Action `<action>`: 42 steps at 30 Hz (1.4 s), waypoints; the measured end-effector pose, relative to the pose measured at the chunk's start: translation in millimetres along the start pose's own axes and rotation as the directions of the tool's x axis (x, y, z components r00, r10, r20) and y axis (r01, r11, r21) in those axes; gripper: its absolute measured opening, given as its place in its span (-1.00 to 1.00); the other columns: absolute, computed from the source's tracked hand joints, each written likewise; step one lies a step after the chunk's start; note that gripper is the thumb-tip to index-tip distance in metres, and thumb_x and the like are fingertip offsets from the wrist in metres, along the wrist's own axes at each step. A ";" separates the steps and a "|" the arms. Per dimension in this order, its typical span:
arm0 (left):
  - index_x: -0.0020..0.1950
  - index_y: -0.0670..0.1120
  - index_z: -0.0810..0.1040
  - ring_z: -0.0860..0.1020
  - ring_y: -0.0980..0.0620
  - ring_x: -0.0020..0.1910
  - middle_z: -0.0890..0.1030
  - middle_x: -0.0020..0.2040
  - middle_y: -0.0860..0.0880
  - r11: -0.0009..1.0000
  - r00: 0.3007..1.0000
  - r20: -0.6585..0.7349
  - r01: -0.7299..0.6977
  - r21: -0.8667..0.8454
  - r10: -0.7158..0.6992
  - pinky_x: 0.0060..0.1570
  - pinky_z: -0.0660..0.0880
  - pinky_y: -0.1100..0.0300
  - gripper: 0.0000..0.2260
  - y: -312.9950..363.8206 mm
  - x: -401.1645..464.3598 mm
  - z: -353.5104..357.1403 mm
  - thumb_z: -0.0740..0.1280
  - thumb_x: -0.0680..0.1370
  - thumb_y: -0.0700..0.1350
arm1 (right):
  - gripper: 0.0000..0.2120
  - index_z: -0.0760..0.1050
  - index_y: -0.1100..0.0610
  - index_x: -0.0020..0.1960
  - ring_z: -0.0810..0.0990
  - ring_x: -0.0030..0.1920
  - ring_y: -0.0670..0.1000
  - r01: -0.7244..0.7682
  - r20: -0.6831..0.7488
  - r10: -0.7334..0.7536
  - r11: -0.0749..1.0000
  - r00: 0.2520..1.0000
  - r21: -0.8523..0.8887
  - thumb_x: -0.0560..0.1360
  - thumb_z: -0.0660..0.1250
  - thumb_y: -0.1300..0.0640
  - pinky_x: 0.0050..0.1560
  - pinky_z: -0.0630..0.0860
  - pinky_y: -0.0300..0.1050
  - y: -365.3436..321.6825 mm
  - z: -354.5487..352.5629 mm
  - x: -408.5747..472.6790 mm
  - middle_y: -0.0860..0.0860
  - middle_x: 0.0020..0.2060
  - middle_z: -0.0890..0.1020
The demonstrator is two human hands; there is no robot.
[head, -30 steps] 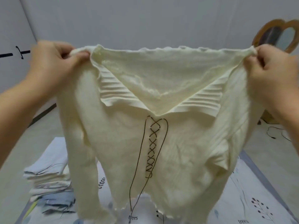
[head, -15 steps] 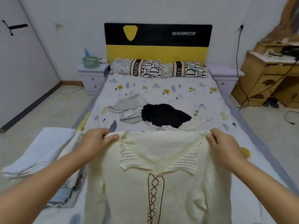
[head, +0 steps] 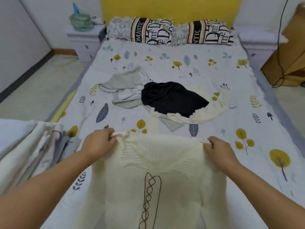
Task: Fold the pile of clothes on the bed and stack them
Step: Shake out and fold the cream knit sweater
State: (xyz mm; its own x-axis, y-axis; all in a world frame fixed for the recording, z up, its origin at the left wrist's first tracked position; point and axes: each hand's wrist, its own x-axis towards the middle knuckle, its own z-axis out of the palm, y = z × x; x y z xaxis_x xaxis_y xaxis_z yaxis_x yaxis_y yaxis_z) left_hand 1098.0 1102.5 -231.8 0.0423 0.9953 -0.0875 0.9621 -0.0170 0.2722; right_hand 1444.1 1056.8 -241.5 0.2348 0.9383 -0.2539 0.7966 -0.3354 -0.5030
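Across the bed (head: 165,63), nearer than the pile (head: 156,100), the sweater (head: 156,179) lay flat, left hand (head: 97,142) and right hand (head: 217,149) pinching its shoulders, where uneven release could bunch the collar.

- The sweater (head: 148,187) lies on the bed (head: 181,63), at the near end.
- The folded stack (head: 33,146) sits left of it.
- The loose pile (head: 165,100) lies behind it, mid-bed.
- Two pillows (head: 170,31) lie at the far end.
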 end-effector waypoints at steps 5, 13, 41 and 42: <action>-0.22 -0.15 0.44 0.52 -0.21 -0.21 0.50 -0.31 -0.11 0.999 0.992 -0.129 0.002 0.045 0.004 -0.31 0.30 0.11 -0.82 -3.9 75.5 40.1 0.21 0.56 -0.15 | -0.83 0.41 0.20 -0.10 0.44 -0.21 0.11 0.090 -0.149 -0.087 0.996 0.985 0.011 0.59 0.12 0.16 -0.28 0.26 -0.07 -3.0 19.4 86.7 0.11 -0.24 0.51; 0.25 -0.23 0.46 0.41 -0.30 0.18 0.48 0.18 -0.30 0.973 0.966 -0.143 0.223 0.057 -0.213 0.03 0.37 -0.11 -0.66 -21.4 88.4 144.8 0.31 0.53 -0.10 | -0.43 0.25 0.17 0.39 0.30 0.30 0.24 -0.256 -0.077 0.246 0.954 0.966 -0.155 0.54 0.17 -0.18 0.22 0.27 0.17 49.2 107.8 128.2 0.21 0.29 0.36; 0.09 -0.37 0.50 0.51 -0.33 -0.09 0.50 -0.03 -0.34 0.990 0.990 -0.021 0.139 -0.015 -0.140 -0.11 0.48 -0.11 -0.73 -30.7 -88.3 227.3 0.34 0.42 -0.31 | -0.61 0.32 0.24 0.34 0.40 0.23 0.19 -0.344 0.010 0.345 0.934 0.939 0.093 0.53 0.12 0.37 0.20 0.32 0.04 105.2 185.8 -52.3 0.20 0.23 0.38; 0.12 -0.37 0.49 0.49 -0.33 -0.04 0.50 0.00 -0.34 0.982 0.981 0.052 0.187 -0.026 -0.185 -0.06 0.46 -0.11 -0.70 -35.3 -101.9 229.7 0.37 0.42 -0.33 | -0.60 0.29 0.23 0.38 0.39 0.25 0.20 -0.413 0.066 0.408 0.907 0.910 0.083 0.55 0.09 0.35 0.23 0.30 0.05 106.9 192.3 -68.9 0.21 0.25 0.37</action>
State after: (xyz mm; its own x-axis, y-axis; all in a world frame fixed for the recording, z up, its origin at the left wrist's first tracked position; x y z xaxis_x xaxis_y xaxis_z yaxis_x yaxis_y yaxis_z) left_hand 1121.6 979.6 -452.6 -0.1226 0.9749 -0.1857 0.9458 0.1715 0.2756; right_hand 1405.9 940.1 -436.7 0.5021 0.7118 -0.4912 0.5796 -0.6985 -0.4197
